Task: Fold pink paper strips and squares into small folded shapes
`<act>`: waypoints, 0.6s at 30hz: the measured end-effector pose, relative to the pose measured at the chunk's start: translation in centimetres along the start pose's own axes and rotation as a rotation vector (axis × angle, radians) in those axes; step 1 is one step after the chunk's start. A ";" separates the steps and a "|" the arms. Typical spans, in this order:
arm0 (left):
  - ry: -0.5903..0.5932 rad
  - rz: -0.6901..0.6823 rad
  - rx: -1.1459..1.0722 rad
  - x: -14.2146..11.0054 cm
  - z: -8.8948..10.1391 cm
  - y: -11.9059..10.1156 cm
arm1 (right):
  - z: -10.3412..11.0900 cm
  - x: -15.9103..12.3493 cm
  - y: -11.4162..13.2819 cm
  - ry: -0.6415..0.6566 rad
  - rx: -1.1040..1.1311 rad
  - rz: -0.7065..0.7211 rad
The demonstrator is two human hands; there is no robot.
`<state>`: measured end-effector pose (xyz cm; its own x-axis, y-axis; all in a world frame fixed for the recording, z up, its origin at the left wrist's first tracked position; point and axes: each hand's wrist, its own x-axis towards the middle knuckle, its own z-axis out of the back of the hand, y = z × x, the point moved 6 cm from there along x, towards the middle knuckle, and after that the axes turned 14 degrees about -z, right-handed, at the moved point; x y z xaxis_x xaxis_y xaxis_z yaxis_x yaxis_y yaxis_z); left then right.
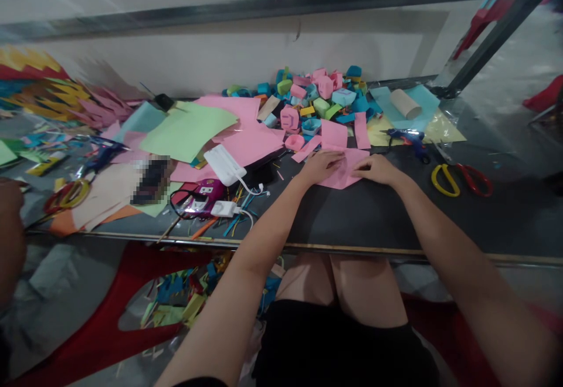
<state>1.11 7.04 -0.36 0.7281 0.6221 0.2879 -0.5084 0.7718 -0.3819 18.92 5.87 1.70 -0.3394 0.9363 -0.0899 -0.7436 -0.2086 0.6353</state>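
Note:
A pink paper piece [347, 171] lies flat on the dark table [373, 217] in front of me. My left hand [320, 166] rests on its left part, fingers bent and pressing down on the sheet. My right hand [377, 169] lies on its right edge, fingers curled onto the paper. Both hands press the same sheet against the table. Just beyond it lie more pink strips [334, 133].
A heap of small folded paper boxes [316, 97] sits at the back. Scissors [461, 179] and a blue glue gun [411, 139] lie to the right. Large pink and green sheets [189, 132], a white charger [224, 164] and cables lie left. Another person's arm [11, 234] shows at far left.

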 end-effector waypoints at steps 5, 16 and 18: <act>-0.010 -0.007 -0.003 0.1 -0.4 0.4 | -0.6 0.2 0.2 -0.172 0.023 -0.078; 0.061 0.028 0.021 -0.2 -0.1 -0.3 | -0.5 0.4 0.5 -0.229 0.047 -0.090; 0.086 0.021 0.019 -0.2 -0.2 -0.4 | -0.7 0.4 0.5 -0.239 0.045 -0.093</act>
<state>1.22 6.61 -0.41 0.7536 0.6251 0.2034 -0.5318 0.7617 -0.3702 18.04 5.98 1.46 -0.1211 0.9921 0.0314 -0.7368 -0.1110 0.6669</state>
